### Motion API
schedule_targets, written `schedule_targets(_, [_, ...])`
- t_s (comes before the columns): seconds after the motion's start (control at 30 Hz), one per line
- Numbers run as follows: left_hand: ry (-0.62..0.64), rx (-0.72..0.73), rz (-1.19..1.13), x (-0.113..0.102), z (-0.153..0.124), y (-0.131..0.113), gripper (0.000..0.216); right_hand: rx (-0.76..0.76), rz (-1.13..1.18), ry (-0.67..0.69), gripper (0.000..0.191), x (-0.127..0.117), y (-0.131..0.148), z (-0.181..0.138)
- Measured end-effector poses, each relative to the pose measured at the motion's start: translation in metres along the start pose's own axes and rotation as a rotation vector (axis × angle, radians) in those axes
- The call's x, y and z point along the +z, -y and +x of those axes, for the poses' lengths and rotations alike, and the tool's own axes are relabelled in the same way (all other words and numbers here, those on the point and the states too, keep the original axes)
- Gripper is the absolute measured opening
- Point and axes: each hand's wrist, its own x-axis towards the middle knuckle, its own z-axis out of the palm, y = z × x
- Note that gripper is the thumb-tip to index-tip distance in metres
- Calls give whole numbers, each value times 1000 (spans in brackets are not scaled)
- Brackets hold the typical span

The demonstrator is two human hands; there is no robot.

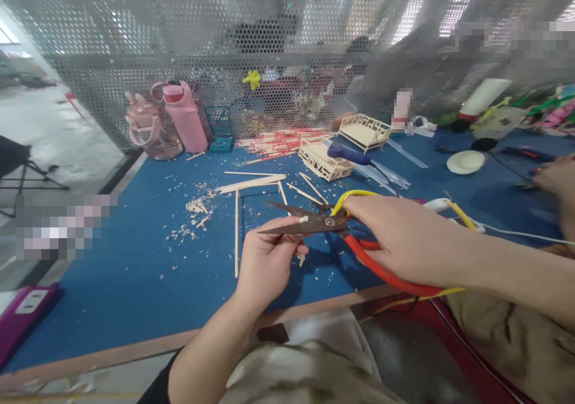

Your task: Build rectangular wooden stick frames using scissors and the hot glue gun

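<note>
My right hand (390, 230) is wrapped round the scissors (330, 220), which have one yellow and one red handle. Their dark blades are parted and point left, over the fingers of my left hand (267, 257). That hand is closed in a pinch on a small pale wooden stick, mostly hidden by the fingers and blades. A pale bit (304, 218) shows between the blades, and the stick's end (301, 260) seems to stick out below the fingers. Just beyond, thin wooden sticks (236, 230) lie on the blue tabletop (135, 284) in an open frame shape.
Wood scraps (197, 206) litter the middle. Behind are two small wooden bed-like models (326, 160), a blue glue gun (348, 152), red and pale sticks (283, 143) and pink bottles (186, 117). Another person's hand (554, 182) is at the far right.
</note>
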Motion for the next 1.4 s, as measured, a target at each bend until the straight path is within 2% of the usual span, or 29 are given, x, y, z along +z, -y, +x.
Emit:
schedule_targets(0.13, [4,65,25,2,-1,0,13,-68,43,-73,6,6,-2,-1])
schedule_targets(0.27, [-9,153,100,3,-3,1,17,-141,-32,-196,7,13,-7,-2])
schedule_targets(0.63, [-31,292,166,2,-6,10,17,-241,-181,-369,19,19,-10,-2])
schedule_targets(0.8, [-72,422,239,3,-7,13,17,-229,-193,-363,6,18,-8,-1])
schedule_targets(0.93, [-102,460,293,3,-6,13,18,-172,-195,-343,11,16,-10,-1])
schedule_targets(1.17, [-41,354,280,9,-7,10,26,-30,-47,-162,7,27,-12,2])
schedule_targets(1.33, [-153,180,22,4,-5,12,11,205,190,-54,9,28,-24,12])
schedule_targets(1.4, [-173,169,-59,-1,-6,13,17,286,190,-17,12,27,-37,13])
